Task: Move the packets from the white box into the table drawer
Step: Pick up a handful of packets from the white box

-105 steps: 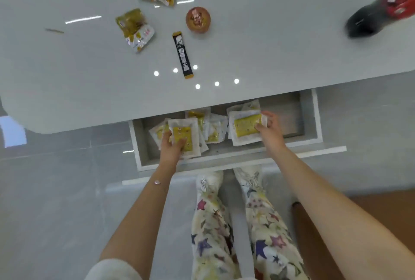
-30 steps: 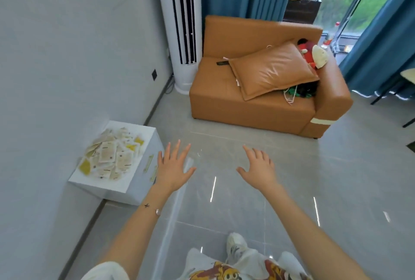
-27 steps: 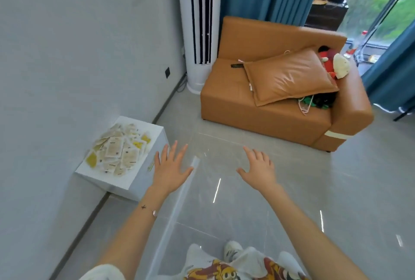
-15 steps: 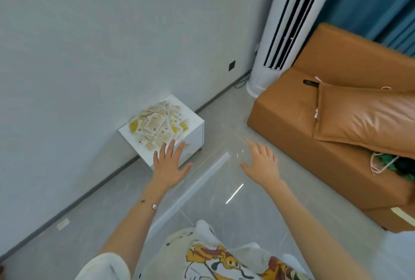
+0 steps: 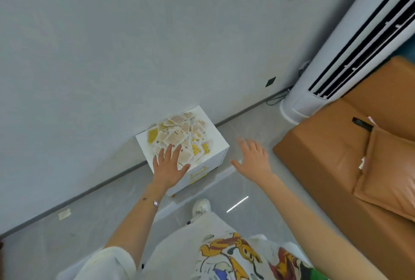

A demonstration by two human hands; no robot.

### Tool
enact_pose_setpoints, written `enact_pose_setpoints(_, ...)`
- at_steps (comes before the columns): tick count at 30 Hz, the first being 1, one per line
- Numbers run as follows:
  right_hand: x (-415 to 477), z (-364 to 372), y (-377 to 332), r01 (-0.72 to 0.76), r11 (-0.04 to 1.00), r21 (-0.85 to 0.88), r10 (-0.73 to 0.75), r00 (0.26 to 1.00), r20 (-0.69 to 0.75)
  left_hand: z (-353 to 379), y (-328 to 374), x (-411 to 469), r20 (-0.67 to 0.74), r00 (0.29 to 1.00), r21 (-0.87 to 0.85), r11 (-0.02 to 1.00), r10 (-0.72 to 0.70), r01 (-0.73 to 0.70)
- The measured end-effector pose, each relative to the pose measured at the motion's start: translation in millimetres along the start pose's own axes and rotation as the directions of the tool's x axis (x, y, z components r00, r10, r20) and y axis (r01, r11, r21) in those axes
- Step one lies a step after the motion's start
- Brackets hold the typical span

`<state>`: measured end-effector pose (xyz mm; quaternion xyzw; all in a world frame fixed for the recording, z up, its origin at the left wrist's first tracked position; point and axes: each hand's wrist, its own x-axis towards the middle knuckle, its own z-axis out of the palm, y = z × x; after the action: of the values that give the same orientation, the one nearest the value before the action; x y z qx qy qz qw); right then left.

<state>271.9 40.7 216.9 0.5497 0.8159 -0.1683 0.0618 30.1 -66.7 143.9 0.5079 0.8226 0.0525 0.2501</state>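
Left hand (image 5: 168, 166), fingers spread, over near edge of packets (image 5: 179, 137) on white box (image 5: 207, 168); right hand (image 5: 253, 159) spread, farther right.

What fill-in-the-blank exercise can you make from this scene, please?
1. The packets lie piled on the ____ box.
2. The left hand and the right hand hold ____.
3. The brown sofa stands to the ____ of the box.
4. Of the two hands, the ____ one is nearer the packets.
Missing words: white; nothing; right; left.
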Motion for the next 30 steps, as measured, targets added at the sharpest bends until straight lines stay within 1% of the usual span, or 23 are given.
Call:
enact_pose_setpoints(6,105.9,-11.8,-27.6,0.055,0.997,-0.049,-0.052,0.996,0.069,-21.1,-22.5,81.4,0.046,0.993,-0.047,0.993,-0.105,0.107)
enact_pose_setpoints(10,164.0,5.8,-43.4,0.094,0.995,-0.043,-0.085,0.981,0.174,-14.5,-39.1,108.3,0.112,0.965,-0.16,0.955,-0.235,0.251)
enact_pose_setpoints(13,209.1,28.5,-52.9,0.136,0.989,-0.06,-0.114,0.952,0.285,5.8,-52.7,120.1,0.184,0.927,-0.184,0.914,-0.328,0.361)
enact_pose_setpoints(18,279.1,92.5,-53.5,0.142,0.986,-0.083,-0.092,0.896,0.435,52.7,-74.9,152.1,0.276,0.846,-0.233,0.823,-0.455,0.519)
enact_pose_setpoints(22,318.8,149.5,-44.1,0.192,0.968,-0.158,-0.075,0.831,0.551,97.1,-78.2,185.1,0.307,0.756,-0.389,0.648,-0.578,0.654)
enact_pose_setpoints(24,336.6,176.1,-39.9,0.166,0.976,-0.142,-0.052,0.806,0.59,123.7,-78.5,205.1,0.328,0.712,-0.448,0.561,-0.621,0.696)
enact_pose_setpoints(25,344.5,189.3,-38.4,0.143,0.983,-0.117,-0.046,0.802,0.595,137.8,-78.2,215.3,0.329,0.698,-0.459,0.538,-0.636,0.707)
enact_pose_setpoints(28,360.6,226.2,-33.5,0.044,0.999,-0.011,-0.029,0.803,0.596,174.4,-77.2,237.8,0.318,0.665,-0.432,0.52,-0.676,0.736)
enact_pose_setpoints(30,366.1,248.1,-29.9,-0.035,0.999,0.029,0.01,0.803,0.596,195.8,-79.0,246.0,0.3,0.651,-0.409,0.522,-0.697,0.748)
